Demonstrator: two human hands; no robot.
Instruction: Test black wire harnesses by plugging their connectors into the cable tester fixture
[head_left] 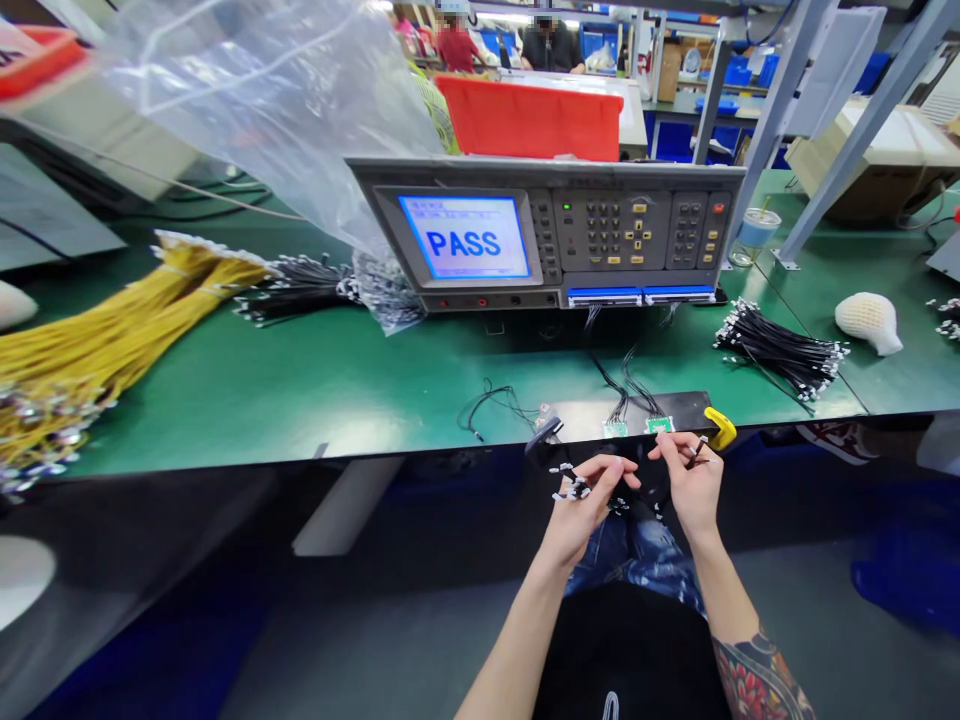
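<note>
My left hand (583, 512) is closed around a small bunch of black cables with white connectors (574, 488), whose ends stick out on its left side. Its fingertips point right, just below the bench edge. My right hand (694, 488) has its fingers pinched together, and a short dark length of cable (697, 453) shows between them. The tips of that hand are close to a small green circuit board (659, 426) at the front of a fixture plate (574, 420). A second green board (615, 430) sits left of it, wired with black leads.
A tester (544, 240) showing "PASS" stands behind the fixture. Yellow cable bundles (142, 320) lie left, a black cable bundle (784, 350) right. A yellow clamp (720, 428) and a black clamp (545, 432) grip the bench edge. Loose black wires (495, 405) lie left of the plate.
</note>
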